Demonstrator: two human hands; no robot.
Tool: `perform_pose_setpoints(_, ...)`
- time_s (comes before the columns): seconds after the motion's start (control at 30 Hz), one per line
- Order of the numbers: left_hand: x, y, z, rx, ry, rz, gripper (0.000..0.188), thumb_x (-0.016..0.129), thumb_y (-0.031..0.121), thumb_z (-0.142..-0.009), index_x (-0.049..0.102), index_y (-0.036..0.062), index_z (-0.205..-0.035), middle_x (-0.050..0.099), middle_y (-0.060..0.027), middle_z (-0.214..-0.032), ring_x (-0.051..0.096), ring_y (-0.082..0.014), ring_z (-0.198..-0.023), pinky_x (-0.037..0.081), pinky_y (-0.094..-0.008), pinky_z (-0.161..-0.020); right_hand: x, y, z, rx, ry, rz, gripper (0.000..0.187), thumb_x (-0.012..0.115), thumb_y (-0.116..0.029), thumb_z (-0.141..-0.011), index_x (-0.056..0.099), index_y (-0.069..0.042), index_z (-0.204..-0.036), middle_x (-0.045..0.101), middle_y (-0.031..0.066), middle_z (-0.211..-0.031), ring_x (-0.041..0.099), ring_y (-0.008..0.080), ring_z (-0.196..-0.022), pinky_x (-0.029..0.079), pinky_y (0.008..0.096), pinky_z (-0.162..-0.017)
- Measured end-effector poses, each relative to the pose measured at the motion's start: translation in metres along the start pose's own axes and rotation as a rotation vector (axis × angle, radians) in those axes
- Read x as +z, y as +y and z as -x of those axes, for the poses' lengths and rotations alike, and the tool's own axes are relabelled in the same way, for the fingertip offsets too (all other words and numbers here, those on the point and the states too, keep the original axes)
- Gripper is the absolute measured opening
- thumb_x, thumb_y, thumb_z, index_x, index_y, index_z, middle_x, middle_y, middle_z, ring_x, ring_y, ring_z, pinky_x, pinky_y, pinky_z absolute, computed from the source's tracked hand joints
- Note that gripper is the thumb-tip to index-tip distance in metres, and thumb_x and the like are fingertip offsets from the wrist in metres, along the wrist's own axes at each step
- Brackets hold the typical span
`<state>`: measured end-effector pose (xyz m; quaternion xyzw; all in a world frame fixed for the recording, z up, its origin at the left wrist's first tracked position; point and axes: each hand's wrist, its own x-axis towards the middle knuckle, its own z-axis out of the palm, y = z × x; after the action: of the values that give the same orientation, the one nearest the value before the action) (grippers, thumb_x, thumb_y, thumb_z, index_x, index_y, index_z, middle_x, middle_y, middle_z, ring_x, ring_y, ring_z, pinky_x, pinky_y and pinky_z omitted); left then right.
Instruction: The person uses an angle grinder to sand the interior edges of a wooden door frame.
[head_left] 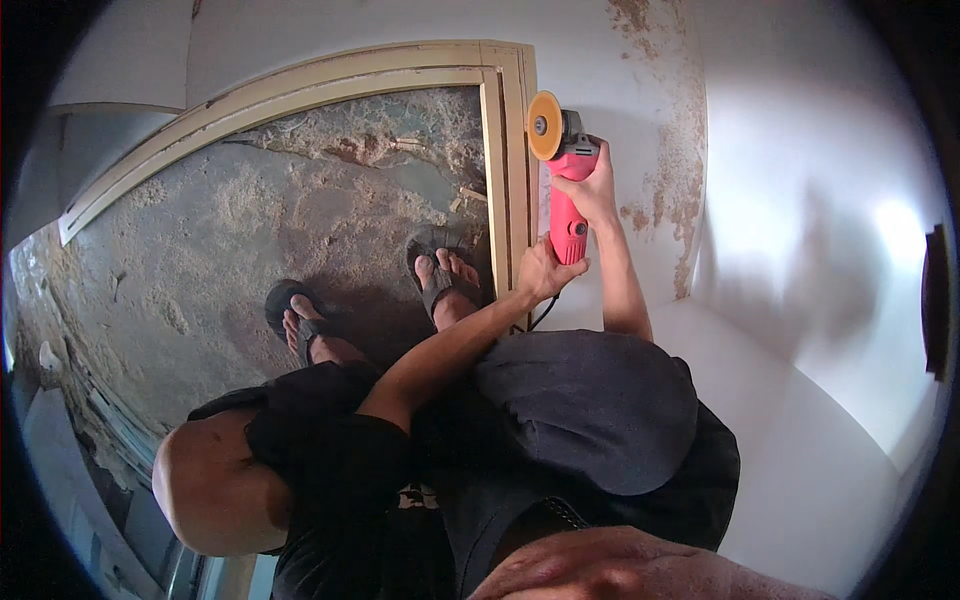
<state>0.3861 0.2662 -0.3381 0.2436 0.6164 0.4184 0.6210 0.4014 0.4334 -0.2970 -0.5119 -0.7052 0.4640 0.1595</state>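
A red angle grinder (563,208) with a yellow disc (546,103) is in both my hands. My right hand (590,188) wraps round its front body, just behind the metal head. Lower down, my left hand (545,270) is closed on the rear end of the grinder's body, where a black cord (545,313) hangs out. The disc is next to the upright side of a cream wooden frame (516,150), near its corner. Whether disc and wood touch, I cannot tell.
Dust and shavings cover the dark floor (215,210) inside the frame, where my sandalled feet stand. A white wall (800,110) with brown stained patches lies to the right. Long strips and boards (70,470) lie at the lower left. A dark object (936,300) shows at the right rim.
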Motion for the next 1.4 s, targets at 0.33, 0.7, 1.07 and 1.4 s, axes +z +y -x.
perform_pose_setpoints(0.33,0.002,-0.006,-0.003,0.015,-0.021,0.046,0.077,0.083,0.055,-0.071,0.061,-0.0032,-0.117,0.074,-0.0247,-0.095,0.075,-0.0398,-0.088,0.059,-0.048,-0.08,0.001,0.0,0.0,-0.007,0.002,-0.016,0.071,0.085,-0.003,-0.068,0.048,-0.004,-0.129,0.064,0.0098,-0.116,0.065,0.0205,-0.104,0.056,0.0375,-0.093)
perform_pose_setpoints(0.7,-0.001,0.002,0.001,-0.012,-0.011,0.016,0.078,0.083,0.056,-0.071,0.061,-0.0037,-0.117,0.074,-0.0258,-0.095,0.075,-0.041,-0.089,0.059,-0.0479,-0.081,0.001,0.0,0.003,-0.005,-0.004,-0.041,0.071,0.085,-0.002,-0.069,0.048,-0.004,-0.13,0.065,0.0095,-0.116,0.065,0.0206,-0.105,0.055,0.0381,-0.094)
perform_pose_setpoints(1.07,0.004,-0.008,-0.003,0.013,0.009,0.011,0.079,0.083,0.058,-0.07,0.063,-0.0042,-0.115,0.074,-0.026,-0.095,0.075,-0.0402,-0.09,0.059,-0.0482,-0.081,0.0,0.008,-0.001,-0.049,0.011,-0.009,0.077,0.086,-0.008,-0.065,0.046,-0.003,-0.131,0.067,0.0128,-0.114,0.066,0.0245,-0.105,0.055,0.0399,-0.094)
perform_pose_setpoints(1.4,0.0,0.003,0.012,-0.025,-0.023,0.046,0.074,0.085,0.053,-0.071,0.063,-0.0045,-0.113,0.074,-0.0241,-0.092,0.075,-0.0369,-0.088,0.059,-0.0457,-0.08,-0.002,0.013,0.007,0.005,-0.008,-0.009,0.077,0.085,-0.009,-0.067,0.045,-0.003,-0.133,0.066,0.0134,-0.117,0.066,0.0243,-0.106,0.056,0.0407,-0.093)
